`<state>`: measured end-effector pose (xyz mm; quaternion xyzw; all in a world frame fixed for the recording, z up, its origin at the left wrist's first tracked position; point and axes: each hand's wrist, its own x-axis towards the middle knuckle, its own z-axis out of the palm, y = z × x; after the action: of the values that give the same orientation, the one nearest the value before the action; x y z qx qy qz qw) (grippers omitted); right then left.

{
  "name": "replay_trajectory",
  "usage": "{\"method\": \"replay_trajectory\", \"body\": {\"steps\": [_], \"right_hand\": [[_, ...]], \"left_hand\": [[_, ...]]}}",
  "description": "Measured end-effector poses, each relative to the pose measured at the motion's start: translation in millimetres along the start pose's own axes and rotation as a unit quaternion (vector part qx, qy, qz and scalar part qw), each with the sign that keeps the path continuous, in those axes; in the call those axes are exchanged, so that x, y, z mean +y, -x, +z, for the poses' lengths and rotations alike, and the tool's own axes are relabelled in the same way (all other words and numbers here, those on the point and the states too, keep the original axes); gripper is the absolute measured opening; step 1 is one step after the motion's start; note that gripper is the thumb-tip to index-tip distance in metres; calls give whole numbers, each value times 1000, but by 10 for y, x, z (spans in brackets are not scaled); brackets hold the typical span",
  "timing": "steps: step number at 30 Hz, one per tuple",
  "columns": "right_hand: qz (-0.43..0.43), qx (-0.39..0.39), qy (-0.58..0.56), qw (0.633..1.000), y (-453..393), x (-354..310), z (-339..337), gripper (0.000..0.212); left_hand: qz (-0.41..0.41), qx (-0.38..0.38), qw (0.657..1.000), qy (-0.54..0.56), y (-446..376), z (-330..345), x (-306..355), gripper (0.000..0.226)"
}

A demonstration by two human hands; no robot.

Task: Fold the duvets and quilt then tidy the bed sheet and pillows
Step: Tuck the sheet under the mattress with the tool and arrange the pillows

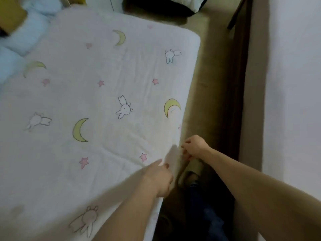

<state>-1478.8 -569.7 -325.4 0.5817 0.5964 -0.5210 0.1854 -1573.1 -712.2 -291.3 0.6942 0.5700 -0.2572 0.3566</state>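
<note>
At lower centre of frame, bed sheet [104, 94] edge pinched by curled right hand [193, 146]; left hand [160, 178] fingers curled over same edge. Pull outward evenly, then tuck flat.

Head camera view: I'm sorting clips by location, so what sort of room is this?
Most likely a bedroom, perhaps a child's. A mattress wears a white bed sheet printed with moons, stars and rabbits; pale blue bedding is heaped at its far corner; both hands, left hand and right hand, work the sheet's edge.
</note>
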Motion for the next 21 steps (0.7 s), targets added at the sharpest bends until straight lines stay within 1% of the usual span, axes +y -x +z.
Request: {"method": "replay_trajectory", "body": {"steps": [1,3,5,8,11,13,14,15,18,21], "right_hand": [[-1,19,-8,1000,155,-31,-156,22],[-30,59,-1,998,452,-146,-526,22],[-68,88,31,993,769,-263,-1015,24],[-95,125,48,986,1121,-378,-1770,25],[-97,175,31,979,1436,-389,-2641,25],[-87,202,34,975,1541,-387,-3033,25],[-75,218,27,973,1620,-367,-3374,24],[-66,220,20,973,1672,-358,-3577,23],[-57,265,-11,963,1843,-282,-4516,25],[-56,310,-34,949,2031,-246,-5242,25]], "left_hand": [[-24,-13,999,40,134,-197,-10,35],[-69,-11,994,85,354,-677,-84,35],[-92,12,993,68,498,-1269,-179,36],[-117,40,992,36,580,-2166,-240,37],[-103,85,991,-8,553,-3237,-19,36],[-89,114,989,-24,533,-3773,143,36],[-78,131,988,-32,464,-4167,293,35],[-69,140,987,-33,414,-4418,388,34],[-23,185,982,-35,182,-5460,842,34],[11,231,970,-71,35,-6199,1172,31]]}}
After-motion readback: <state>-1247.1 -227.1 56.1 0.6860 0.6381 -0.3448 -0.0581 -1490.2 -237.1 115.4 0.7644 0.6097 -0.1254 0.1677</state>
